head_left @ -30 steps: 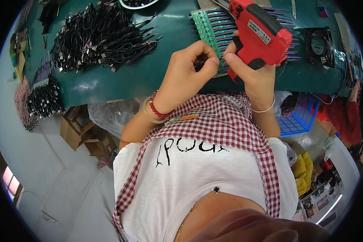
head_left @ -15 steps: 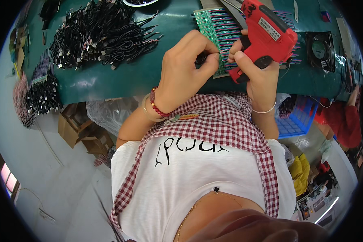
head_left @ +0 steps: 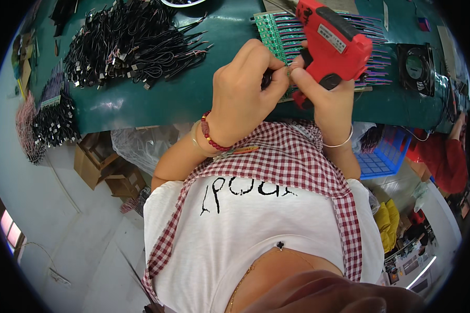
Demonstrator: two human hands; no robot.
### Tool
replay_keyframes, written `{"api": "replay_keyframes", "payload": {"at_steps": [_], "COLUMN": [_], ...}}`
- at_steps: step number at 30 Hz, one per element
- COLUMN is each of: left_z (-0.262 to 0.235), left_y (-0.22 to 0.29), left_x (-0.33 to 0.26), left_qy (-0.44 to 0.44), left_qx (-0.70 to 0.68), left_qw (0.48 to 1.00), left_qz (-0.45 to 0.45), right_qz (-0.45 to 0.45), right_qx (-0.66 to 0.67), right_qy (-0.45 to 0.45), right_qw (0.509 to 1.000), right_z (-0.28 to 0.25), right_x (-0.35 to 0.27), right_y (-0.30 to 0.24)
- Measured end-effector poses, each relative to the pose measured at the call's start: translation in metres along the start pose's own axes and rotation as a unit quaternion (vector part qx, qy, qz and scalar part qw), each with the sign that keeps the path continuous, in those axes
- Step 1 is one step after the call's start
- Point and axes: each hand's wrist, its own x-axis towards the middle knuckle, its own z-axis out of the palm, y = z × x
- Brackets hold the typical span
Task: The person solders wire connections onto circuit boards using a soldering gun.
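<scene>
Green bench (head_left: 151,112): the gap narrows beside the boards (head_left: 270,32)

Work sits at the bench's near edge, right of a big heap of black cables (head_left: 125,52). Compared with half a second ago, the left hand (head_left: 245,78) has edged right, and the right hand (head_left: 326,101) has swung the red gun (head_left: 331,47) back leftward. Fingertips that stood apart now all but meet, at the near end of the green boards. That suggests close, two-handed work on one small spot, with the gun carried along rather than aimed there. The boards lie in their row on the bench, purple wires (head_left: 377,81) running out to the right beneath the gun.

Left thumb and forefinger are drawn narrow, tip to tip, with a dark piece (head_left: 266,79) in their curl, apparently held. The right hand is wrapped round the gun's grip, its thumb and forefinger reaching past it toward the left fingertips. Whether these pinch anything I cannot tell; a speck of green shows between the two hands, too small to make out.

Hidden or cut off: the gun covers the middle of the wires, and its front end runs up close to the upper edge, where its tip cannot be made out. The dark piece is mostly behind fingers. A white bowl (head_left: 185,4) is cropped at the top, and a co-worker's red sleeve (head_left: 449,164) blurs into the right rim.
</scene>
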Motion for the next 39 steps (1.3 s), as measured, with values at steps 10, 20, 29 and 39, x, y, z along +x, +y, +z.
{"api": "replay_keyframes", "payload": {"at_steps": [10,20,29,39], "left_z": [-0.002,0.000,-0.010,-0.004], "left_y": [-0.003,-0.006,-0.009,-0.066], "left_x": [0.000,0.008,0.014,0.044], "left_qy": [-0.064,-0.033,-0.098,-0.043], "left_qx": [0.022,-0.008,-0.040,0.102], "left_qw": [0.997,0.999,0.994,0.994], "left_qz": [0.034,-0.020,-0.012,0.015], "right_qz": [-0.004,0.013,0.052,-0.018], "right_qx": [-0.046,0.015,-0.011,0.010], "right_qy": [0.002,-0.019,-0.115,0.020], "right_qw": [0.999,1.000,0.992,1.000], "right_z": [-0.005,-0.007,-0.017,-0.047], "right_x": [0.013,0.008,0.024,0.005], "right_y": [-0.003,0.004,0.001,-0.014]}}
